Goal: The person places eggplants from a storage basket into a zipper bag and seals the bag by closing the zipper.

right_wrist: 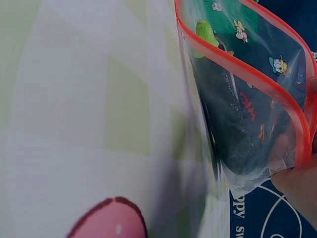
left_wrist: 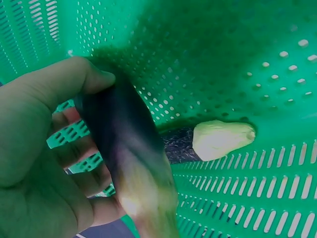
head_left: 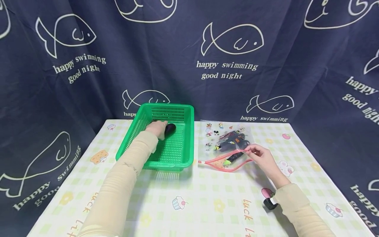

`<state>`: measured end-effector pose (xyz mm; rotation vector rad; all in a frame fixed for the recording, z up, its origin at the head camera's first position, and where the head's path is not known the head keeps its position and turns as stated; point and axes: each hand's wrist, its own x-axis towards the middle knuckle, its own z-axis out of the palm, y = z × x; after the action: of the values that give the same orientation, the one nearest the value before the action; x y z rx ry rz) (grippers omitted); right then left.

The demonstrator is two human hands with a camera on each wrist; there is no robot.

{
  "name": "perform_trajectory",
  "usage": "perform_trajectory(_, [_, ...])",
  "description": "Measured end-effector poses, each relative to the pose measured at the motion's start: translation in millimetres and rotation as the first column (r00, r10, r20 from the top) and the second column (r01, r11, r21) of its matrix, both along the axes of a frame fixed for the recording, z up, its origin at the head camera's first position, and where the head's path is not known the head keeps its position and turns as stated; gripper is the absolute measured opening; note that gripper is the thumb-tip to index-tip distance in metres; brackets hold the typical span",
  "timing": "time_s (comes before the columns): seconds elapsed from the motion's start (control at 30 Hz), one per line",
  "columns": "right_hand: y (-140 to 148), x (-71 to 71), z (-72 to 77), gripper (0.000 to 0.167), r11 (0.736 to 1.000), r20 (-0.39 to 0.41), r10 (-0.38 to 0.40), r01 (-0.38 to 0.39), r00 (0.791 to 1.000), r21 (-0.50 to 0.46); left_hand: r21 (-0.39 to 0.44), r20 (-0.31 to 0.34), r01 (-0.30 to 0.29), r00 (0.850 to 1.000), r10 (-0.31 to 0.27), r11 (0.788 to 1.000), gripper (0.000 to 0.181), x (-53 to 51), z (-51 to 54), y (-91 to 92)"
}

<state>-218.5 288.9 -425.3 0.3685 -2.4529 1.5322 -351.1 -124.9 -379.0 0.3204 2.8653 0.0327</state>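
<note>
Eggplant (left_wrist: 126,129) sits gripped in the left hand (head_left: 156,128); the right hand (head_left: 263,158) pinches the bag (head_left: 232,144). Maybe it's packing, so next needs lifting.

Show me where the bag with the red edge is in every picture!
Head: the bag lies right of the middle, its edge pinched by the right hand.
Left wrist: not in this picture.
Right wrist: the bag fills the upper right part.
Shared landmark: the green basket, plain in head and left wrist; probably the green patch behind the bag in right wrist.
</note>
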Motion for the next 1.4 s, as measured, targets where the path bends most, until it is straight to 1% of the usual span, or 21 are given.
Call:
perform_trajectory(0.17, [-2,1.5,3.5,0.014,1.0,-0.005,0.0,0.0,1.0,0.018,-0.021,0.008,-0.035,0.999,0.035,0.999,0.078,1.2,0.3,3.7])
perform_trajectory(0.33, [-3,1.4,4.0,0.012,1.0,-0.005,0.001,0.0,1.0,0.025,-0.04,0.015,-0.041,0.999,0.042,0.998,0.079,3.0,3.9,6.4])
perform_trajectory(0.47, [-3,1.6,4.1,0.013,1.0,-0.003,0.001,-0.001,1.0,0.021,-0.052,-0.004,-0.04,0.999,0.04,0.998,0.076,5.6,8.3,9.0])
perform_trajectory(0.6, [-3,1.9,4.4,0.013,1.0,-0.003,-0.002,0.002,1.0,0.02,-0.064,-0.028,-0.044,0.999,0.043,0.997,0.074,10.4,14.1,12.7])
perform_trajectory(0.8, [-3,1.9,4.4,0.013,1.0,-0.002,-0.008,0.008,1.0,0.03,-0.074,-0.087,-0.068,0.994,0.062,0.995,0.068,15.7,23.0,14.4])
perform_trajectory(0.97, [-2,1.1,4.2,0.014,1.0,0.003,-0.004,0.004,1.0,0.025,-0.058,-0.133,-0.07,0.989,0.061,0.996,0.07,19.3,27.4,10.8])
perform_trajectory(1.07, [-2,0.7,3.8,0.015,1.0,0.006,0.0,0.0,1.0,0.026,-0.041,-0.163,-0.061,0.985,0.053,0.997,0.069,22.2,29.7,8.5])
perform_trajectory(1.13, [-1,0.5,3.6,0.016,1.0,0.005,0.0,0.0,1.0,0.03,-0.026,-0.192,-0.051,0.98,0.045,0.998,0.066,24.3,31.8,8.0])
perform_trajectory(1.27, [-1,0.3,3.3,0.015,0.999,0.002,0.0,0.0,1.0,0.034,0.0,-0.26,-0.022,0.965,0.021,1.0,0.059,29.7,38.4,8.6])
perform_trajectory(1.4, [-1,0.3,2.9,0.014,1.0,-0.001,-0.002,0.002,1.0,0.03,0.003,-0.307,0.003,0.952,-0.002,1.0,0.057,35.9,45.9,10.9])
